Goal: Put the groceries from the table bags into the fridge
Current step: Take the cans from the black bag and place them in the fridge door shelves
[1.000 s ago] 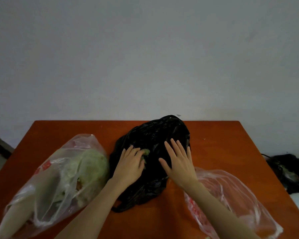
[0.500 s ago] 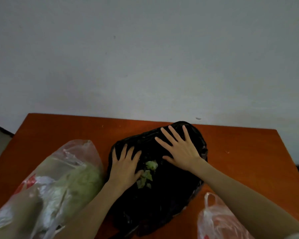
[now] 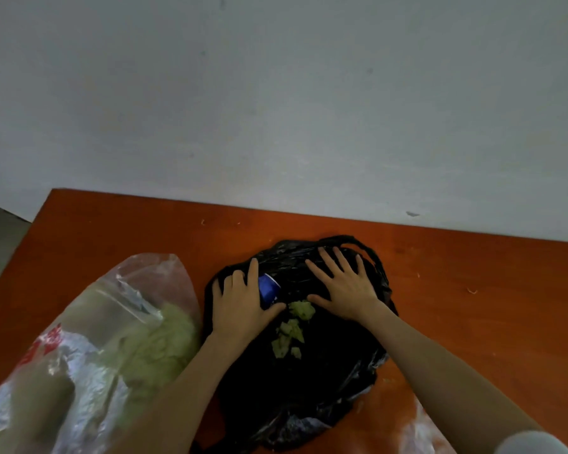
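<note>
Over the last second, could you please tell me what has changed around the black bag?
Both hands spread the black bag open: the left hand now rests beside a newly exposed blue item, and more green leaf scraps show. The right hand slid to the bag's far side. The clear cabbage bag stayed put.

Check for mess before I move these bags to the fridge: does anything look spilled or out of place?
Yes. Loose green leaf scraps lie on top of the black bag, between the left hand and right hand, not bagged. Small crumbs dot the table.
</note>
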Tool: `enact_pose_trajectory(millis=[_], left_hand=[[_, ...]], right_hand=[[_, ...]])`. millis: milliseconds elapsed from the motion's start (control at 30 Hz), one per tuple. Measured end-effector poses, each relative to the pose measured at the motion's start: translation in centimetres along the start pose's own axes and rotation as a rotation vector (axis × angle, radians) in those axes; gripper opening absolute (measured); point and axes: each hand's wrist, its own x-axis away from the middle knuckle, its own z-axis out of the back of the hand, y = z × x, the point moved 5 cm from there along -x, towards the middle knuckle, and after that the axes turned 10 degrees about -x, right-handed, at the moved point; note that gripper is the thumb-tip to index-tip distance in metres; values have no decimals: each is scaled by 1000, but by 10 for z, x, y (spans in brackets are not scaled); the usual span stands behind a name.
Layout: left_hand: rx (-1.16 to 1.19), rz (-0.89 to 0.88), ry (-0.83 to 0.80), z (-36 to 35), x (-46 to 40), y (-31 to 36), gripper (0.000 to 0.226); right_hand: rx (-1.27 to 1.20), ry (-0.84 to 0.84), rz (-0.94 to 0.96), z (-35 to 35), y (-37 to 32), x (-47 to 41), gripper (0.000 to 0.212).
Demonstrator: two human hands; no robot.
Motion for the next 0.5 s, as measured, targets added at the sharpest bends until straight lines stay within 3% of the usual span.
enact_pose_trajectory(millis=[67,167,267,367,500], left_hand=[[77,39,-67,-2,-2,-2,102],[157,48,-106,-6,3,-3,85],[37,6,-126,-10,12,5,84],[-101,-34,-123,-10,16,14,88],[-134,-68,-62,-1,15,21,75]], right_hand=[[-38,5,-15,-4,-4,5,74],[-90,8,-40,-14,-8,14,72],[-82,6,-54,-24,-8,23,79],[-91,12,-68,-29,-8,28,72],[-119,7,-75,-29,-10,32,69]])
